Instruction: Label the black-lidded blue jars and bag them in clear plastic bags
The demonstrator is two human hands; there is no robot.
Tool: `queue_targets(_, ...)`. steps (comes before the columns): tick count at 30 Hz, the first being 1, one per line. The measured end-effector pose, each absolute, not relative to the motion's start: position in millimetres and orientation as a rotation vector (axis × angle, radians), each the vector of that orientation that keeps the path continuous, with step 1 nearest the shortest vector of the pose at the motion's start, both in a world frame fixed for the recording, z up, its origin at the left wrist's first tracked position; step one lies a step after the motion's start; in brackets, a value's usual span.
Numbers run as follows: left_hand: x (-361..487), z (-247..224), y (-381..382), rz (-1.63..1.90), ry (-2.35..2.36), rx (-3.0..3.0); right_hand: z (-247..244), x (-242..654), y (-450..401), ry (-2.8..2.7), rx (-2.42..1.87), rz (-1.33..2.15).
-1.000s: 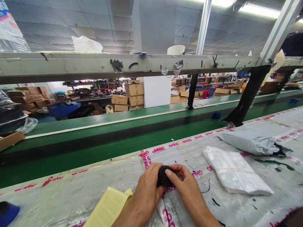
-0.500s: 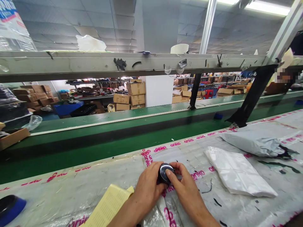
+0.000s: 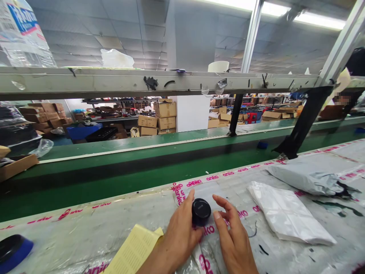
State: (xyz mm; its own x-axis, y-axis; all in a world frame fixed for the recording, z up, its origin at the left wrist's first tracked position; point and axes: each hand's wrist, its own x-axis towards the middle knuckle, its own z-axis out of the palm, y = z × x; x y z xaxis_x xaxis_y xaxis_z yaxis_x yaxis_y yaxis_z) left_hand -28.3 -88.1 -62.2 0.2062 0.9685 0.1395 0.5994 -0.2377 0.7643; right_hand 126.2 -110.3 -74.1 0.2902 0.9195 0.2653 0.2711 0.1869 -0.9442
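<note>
I'm resting my L hand (image 3: 182,234) on round blk cap (image 3: 201,211), R hand (image 3: 234,236) hovering nearby, all fingers open; white poly bag (image 3: 288,213) at 3 o'clock.

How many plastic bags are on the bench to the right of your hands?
2: a folded white plastic bag nearest, and a grey poly mailer beyond it.

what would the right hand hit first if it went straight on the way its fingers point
Probably the matte black round cap by the left hand: the right hand angles up and left, its thumb nearest, though depth is unclear and it might just pass beside it.
</note>
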Motion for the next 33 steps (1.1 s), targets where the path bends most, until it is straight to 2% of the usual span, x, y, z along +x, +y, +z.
queue_targets(9,-25.3,-58.2,-86.6,0.901,1.495,1.756,-84.5,124.9,-109.4,-1.460,-1.182,0.327)
queue_targets(20,-27.3,-64.3,-91.7,0.887,1.461,1.938,-100.5,131.6,-99.6,-1.907,-1.064,-0.213)
queue_targets(28,-29.1,-68.4,-91.5,0.897,1.460,1.912,-101.0,133.2,-100.0,-1.933,-1.101,-0.216)
queue_targets(33,-29.8,-71.5,-91.6,0.913,1.444,1.914,-97.9,132.7,-104.4,-1.763,-1.198,-0.051)
